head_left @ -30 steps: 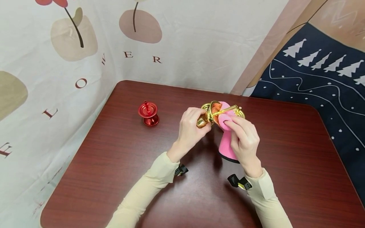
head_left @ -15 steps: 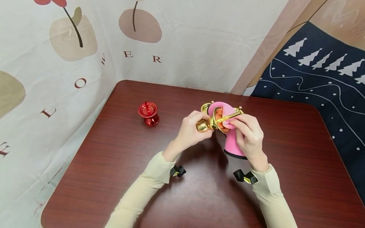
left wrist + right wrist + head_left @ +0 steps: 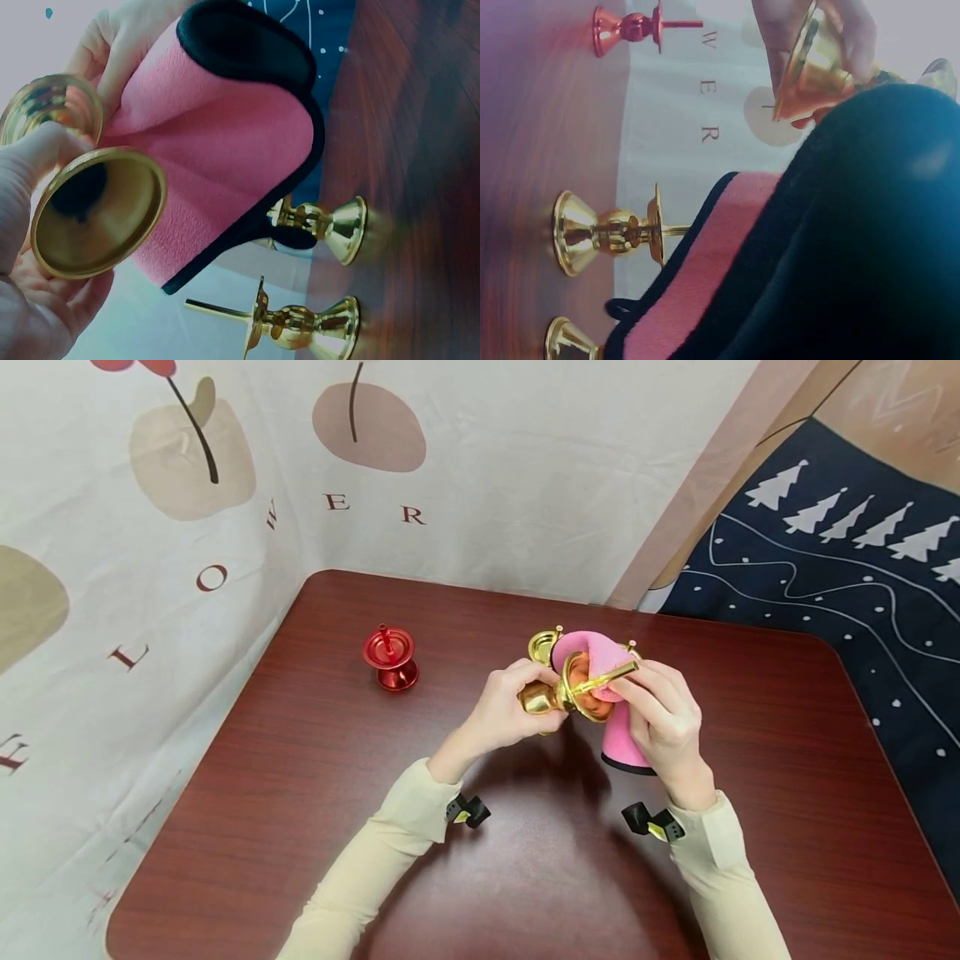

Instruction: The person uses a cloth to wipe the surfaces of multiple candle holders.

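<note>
My left hand (image 3: 497,717) grips a gold candlestick (image 3: 537,698) by its base end and holds it tilted above the table, with its stem pointing right. The hollow underside of the base faces the left wrist view. In my right hand (image 3: 663,722) a pink cloth (image 3: 626,739) with black edging is pinched, bunched against the candlestick's dish and stem. The cloth's lower part hangs down below the right hand. In the right wrist view the dark side of the cloth (image 3: 870,240) hides most of the right hand.
Two more gold candlesticks, one of them a nearer candlestick (image 3: 300,326) and the other a farther candlestick (image 3: 330,225), stand upright behind the cloth. A red candlestick (image 3: 388,652) stands at the left on the brown table (image 3: 300,777). Printed curtains (image 3: 525,485) hang behind the table.
The right hand has shifted right with the cloth, toward the end of the stem. The candlestick has turned and moved slightly nearer in the left hand, showing more of its dish.
</note>
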Available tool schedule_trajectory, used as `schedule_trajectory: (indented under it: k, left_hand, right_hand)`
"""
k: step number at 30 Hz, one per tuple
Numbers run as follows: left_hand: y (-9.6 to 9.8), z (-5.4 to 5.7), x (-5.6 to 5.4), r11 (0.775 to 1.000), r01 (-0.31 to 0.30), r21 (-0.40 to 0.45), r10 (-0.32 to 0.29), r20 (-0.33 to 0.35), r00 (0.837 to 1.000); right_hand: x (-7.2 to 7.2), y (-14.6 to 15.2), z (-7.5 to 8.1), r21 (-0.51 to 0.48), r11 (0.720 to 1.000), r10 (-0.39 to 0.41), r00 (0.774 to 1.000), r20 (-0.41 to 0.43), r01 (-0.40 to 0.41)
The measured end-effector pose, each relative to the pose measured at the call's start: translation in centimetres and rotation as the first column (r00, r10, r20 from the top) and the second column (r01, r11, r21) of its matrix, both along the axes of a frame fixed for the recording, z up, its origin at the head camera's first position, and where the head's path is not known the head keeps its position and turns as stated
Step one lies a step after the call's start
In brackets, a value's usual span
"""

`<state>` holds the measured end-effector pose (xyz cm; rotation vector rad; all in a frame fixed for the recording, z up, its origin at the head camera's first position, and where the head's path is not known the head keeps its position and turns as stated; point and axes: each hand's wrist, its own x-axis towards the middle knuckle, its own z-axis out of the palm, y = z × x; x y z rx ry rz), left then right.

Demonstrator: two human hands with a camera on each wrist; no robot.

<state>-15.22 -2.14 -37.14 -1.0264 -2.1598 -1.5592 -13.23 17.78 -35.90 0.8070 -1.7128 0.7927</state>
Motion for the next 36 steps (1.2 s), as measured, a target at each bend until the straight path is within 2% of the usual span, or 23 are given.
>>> schedule_trajectory:
  k: [2,4,7,8,10,12,15,17,18,20,23,24,25,26,27,28,29,32,34,36]
  left_hand:
    - [0.1,-0.1,0.0,0.997,-0.072,0.003,0.072,-0.039,0.997]
    - [0.3,-0.2,0.1,0.988,-0.153,-0.011,0.152,-0.089,0.984]
    - [0.8,-0.3,0.2,0.958,-0.282,-0.046,0.268,-0.198,0.943]
    - [0.9,-0.3,0.2,0.944,-0.326,-0.058,0.303,-0.244,0.921]
    - [1.3,-0.4,0.2,0.907,-0.415,-0.077,0.365,-0.352,0.862]
    - [1.7,-0.4,0.1,0.87,-0.487,-0.073,0.406,-0.453,0.794]
    - [2.1,-0.5,0.1,0.815,-0.576,-0.057,0.441,-0.584,0.682]
    - [2.2,-0.5,0.0,0.791,-0.611,-0.04,0.451,-0.637,0.626]
    - [2.2,-0.6,0.0,0.779,-0.627,-0.035,0.454,-0.658,0.601]
    - [2.2,-0.6,0.0,0.762,-0.647,-0.024,0.459,-0.685,0.566]
    - [2.0,-0.7,-0.1,0.752,-0.659,-0.01,0.462,-0.705,0.538]
    - [2.0,-0.7,-0.1,0.754,-0.656,-0.005,0.463,-0.704,0.538]
    - [1.9,-0.6,-0.1,0.761,-0.649,0.0,0.465,-0.697,0.546]
    - [1.8,-0.6,-0.2,0.769,-0.639,0.004,0.469,-0.684,0.559]
    - [1.7,-0.6,-0.2,0.78,-0.626,0.008,0.473,-0.663,0.581]
    - [1.6,-0.6,-0.1,0.793,-0.608,0.013,0.477,-0.634,0.608]
    - [1.5,-0.6,-0.1,0.809,-0.587,0.019,0.48,-0.597,0.642]
    - [1.3,-0.6,0.0,0.858,-0.513,0.042,0.473,-0.456,0.754]
    - [1.2,-0.5,0.2,0.891,-0.45,0.065,0.443,-0.345,0.827]
    - [1.0,-0.4,0.2,0.919,-0.386,0.079,0.394,-0.239,0.888]
  right_hand:
    - [0.4,0.0,-0.1,0.035,0.999,-0.013,1.0,0.012,0.012]
    - [0.8,-0.2,-0.1,0.06,0.998,-0.027,0.999,0.039,0.025]
    - [1.8,-0.7,-0.1,0.054,0.997,-0.055,0.991,0.125,0.048]
    - [2.1,-0.9,-0.1,0.032,0.998,-0.066,0.985,0.161,0.062]
    - [2.8,-1.6,0.0,-0.024,0.995,-0.09,0.966,0.24,0.099]
    - [3.4,-2.3,0.1,-0.087,0.985,-0.115,0.942,0.316,0.149]
    - [3.8,-3.2,0.5,-0.173,0.961,-0.134,0.908,0.397,0.218]
    - [3.9,-3.6,0.9,-0.207,0.944,-0.148,0.89,0.432,0.257]
    - [3.9,-3.8,1.1,-0.222,0.937,-0.149,0.883,0.445,0.27]
    - [3.9,-4.0,1.5,-0.24,0.926,-0.154,0.871,0.466,0.292]
    - [3.8,-4.2,1.9,-0.249,0.921,-0.15,0.86,0.487,0.301]
    - [3.7,-4.3,2.0,-0.246,0.923,-0.146,0.862,0.486,0.295]
    - [3.7,-4.3,2.0,-0.238,0.928,-0.145,0.865,0.48,0.288]
    - [3.7,-4.3,1.9,-0.228,0.934,-0.14,0.871,0.471,0.274]
    - [3.6,-4.3,1.9,-0.216,0.943,-0.132,0.879,0.458,0.254]
    - [3.6,-4.2,1.8,-0.205,0.951,-0.12,0.89,0.441,0.23]
    - [3.5,-4.1,1.7,-0.191,0.961,-0.107,0.901,0.42,0.203]
    - [3.0,-3.5,1.3,-0.155,0.981,-0.053,0.931,0.361,0.116]
    - [2.5,-2.9,1.1,-0.144,0.987,-0.018,0.942,0.334,0.07]
    - [1.9,-2.3,1.0,-0.139,0.99,0.009,0.946,0.325,0.038]
